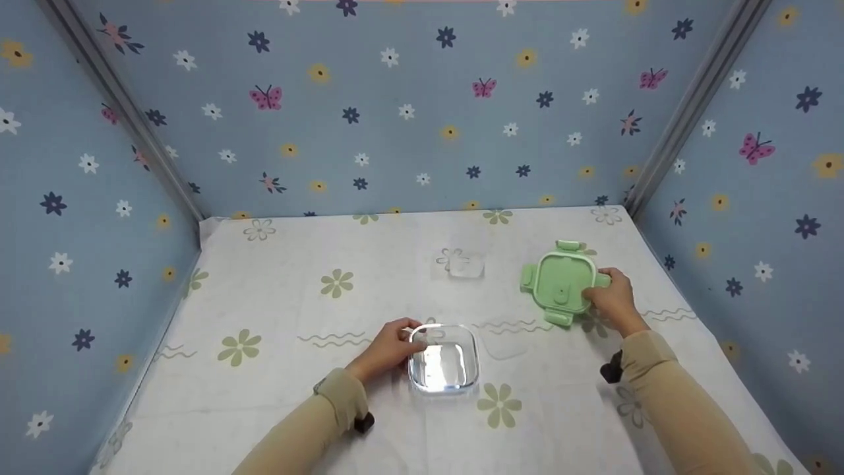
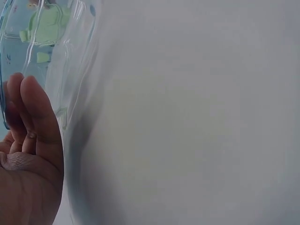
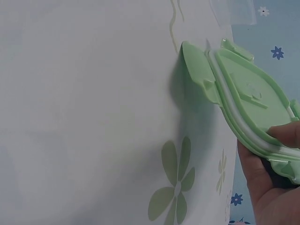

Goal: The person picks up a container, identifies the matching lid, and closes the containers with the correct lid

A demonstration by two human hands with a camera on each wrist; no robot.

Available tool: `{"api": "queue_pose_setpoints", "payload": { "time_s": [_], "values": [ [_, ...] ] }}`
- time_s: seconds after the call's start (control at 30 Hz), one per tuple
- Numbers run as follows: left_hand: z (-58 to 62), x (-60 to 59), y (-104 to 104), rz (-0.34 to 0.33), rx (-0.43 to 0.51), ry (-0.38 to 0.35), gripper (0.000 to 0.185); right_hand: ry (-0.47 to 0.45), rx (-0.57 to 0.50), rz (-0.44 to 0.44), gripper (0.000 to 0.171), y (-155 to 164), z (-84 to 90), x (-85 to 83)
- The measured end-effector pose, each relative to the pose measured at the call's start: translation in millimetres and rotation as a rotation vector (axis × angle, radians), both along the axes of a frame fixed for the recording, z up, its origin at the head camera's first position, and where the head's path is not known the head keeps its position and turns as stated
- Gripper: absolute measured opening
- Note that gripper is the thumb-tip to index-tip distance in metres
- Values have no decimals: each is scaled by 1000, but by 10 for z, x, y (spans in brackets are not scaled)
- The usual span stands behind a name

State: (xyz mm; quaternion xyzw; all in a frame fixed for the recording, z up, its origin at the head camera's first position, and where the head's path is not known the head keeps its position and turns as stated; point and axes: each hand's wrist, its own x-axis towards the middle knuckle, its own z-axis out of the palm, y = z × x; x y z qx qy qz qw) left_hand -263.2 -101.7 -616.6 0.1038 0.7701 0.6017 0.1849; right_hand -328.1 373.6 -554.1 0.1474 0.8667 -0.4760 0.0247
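A clear square glass container point(image 1: 443, 365) sits on the white flowered tablecloth point(image 1: 283, 369) near the front middle. My left hand point(image 1: 389, 346) holds its left rim, fingers curled against the glass point(image 2: 70, 56). To the right lies a light green lid point(image 1: 561, 282) with four snap flaps. My right hand point(image 1: 613, 300) grips the lid's right edge, thumb on top and fingers under it. In the right wrist view the green lid point(image 3: 243, 103) is tipped up off the cloth on the hand's side.
A small clear plastic piece point(image 1: 465, 264) lies on the cloth behind the container. Blue flowered walls point(image 1: 409, 112) close in the back and both sides. Metal posts stand in the two back corners.
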Motion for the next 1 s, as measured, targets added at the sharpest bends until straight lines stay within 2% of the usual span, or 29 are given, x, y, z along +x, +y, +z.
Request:
{"api": "queue_pose_setpoints", "payload": {
  "time_s": [0.23,0.5,1.0],
  "values": [
    [56,-52,-62,-4,-37,32,40,98,23,-11,62,-40,45,-21],
    [135,-106,-183,31,-105,79,44,155,-39,-24,59,-116,64,-12],
    [411,-197,-311,119,-136,137,44,240,-117,25,51,-416,180,46]
  ]
}}
